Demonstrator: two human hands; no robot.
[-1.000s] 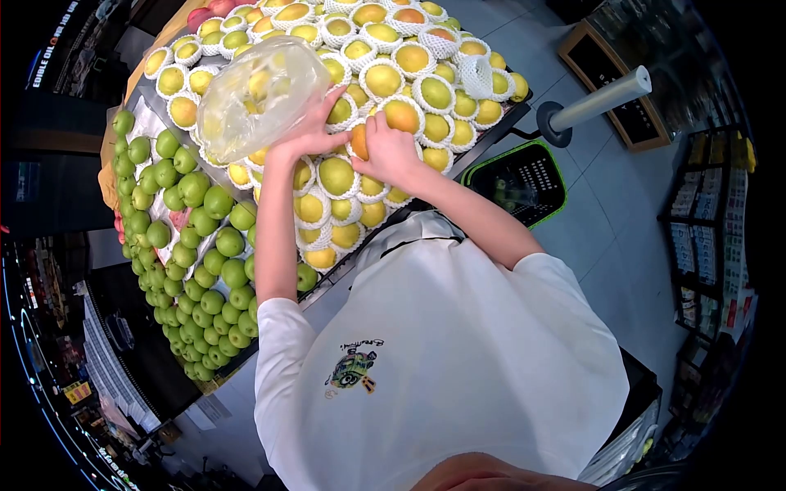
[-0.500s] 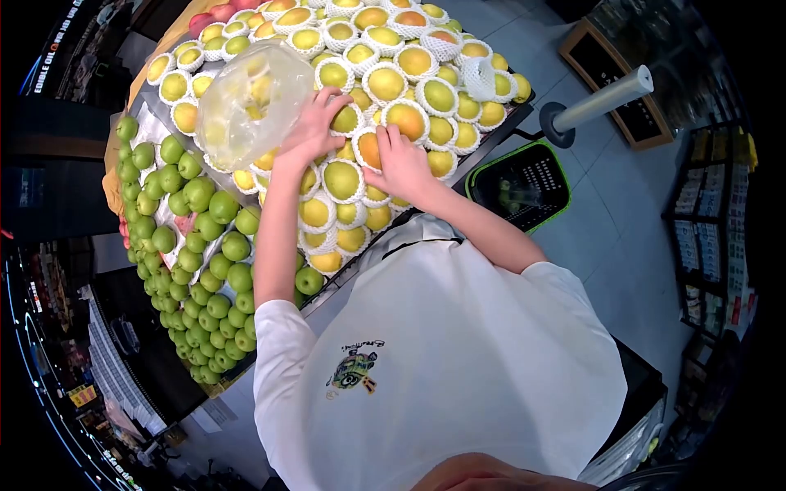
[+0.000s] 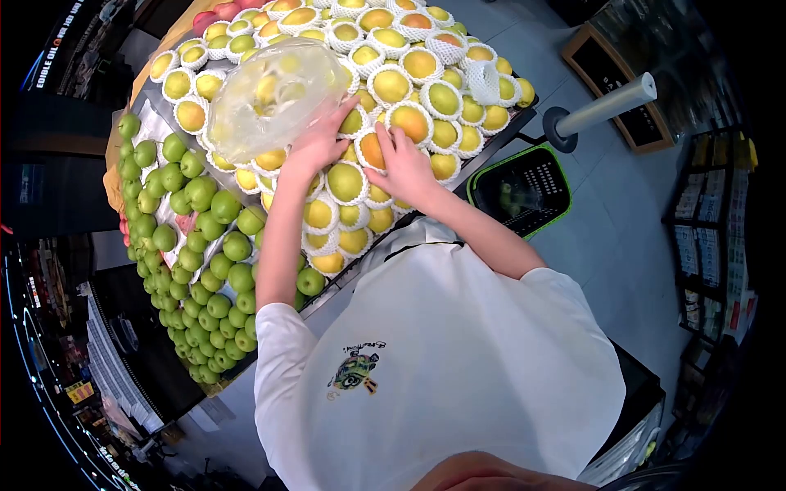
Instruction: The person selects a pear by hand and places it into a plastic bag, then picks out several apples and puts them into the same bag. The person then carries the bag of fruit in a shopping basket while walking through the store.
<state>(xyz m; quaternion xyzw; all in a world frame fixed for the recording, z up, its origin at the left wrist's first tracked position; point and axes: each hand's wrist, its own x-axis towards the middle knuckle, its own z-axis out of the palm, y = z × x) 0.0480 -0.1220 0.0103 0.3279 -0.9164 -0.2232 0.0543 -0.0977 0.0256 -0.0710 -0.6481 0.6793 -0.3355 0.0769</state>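
My right hand (image 3: 404,170) curls over an orange-yellow fruit (image 3: 372,150) in a white foam net, thumb on its near side and fingers on its far side. The fruit sits among the others in the pile. Just left of it, my left hand (image 3: 318,147) has its fingers stretched out and its thumb apart. A clear plastic bag (image 3: 270,102) with air in it lies over the netted fruit and partly covers the left fingers. Close to both hands is a greenish-yellow netted fruit (image 3: 345,182). The exact kind of the fruit is not clear.
Green apples (image 3: 217,266) are heaped to the left of the netted fruit. To the right, a black basket with a green rim (image 3: 563,209) stands beside the display, below a roll of clear bags (image 3: 610,105). A framed board (image 3: 618,90) and a stocked shelf (image 3: 704,229) are farther right.
The plastic bag has shifted right and now overlaps my left fingers, which have turned slightly. My right hand stays on the same orange-yellow fruit.
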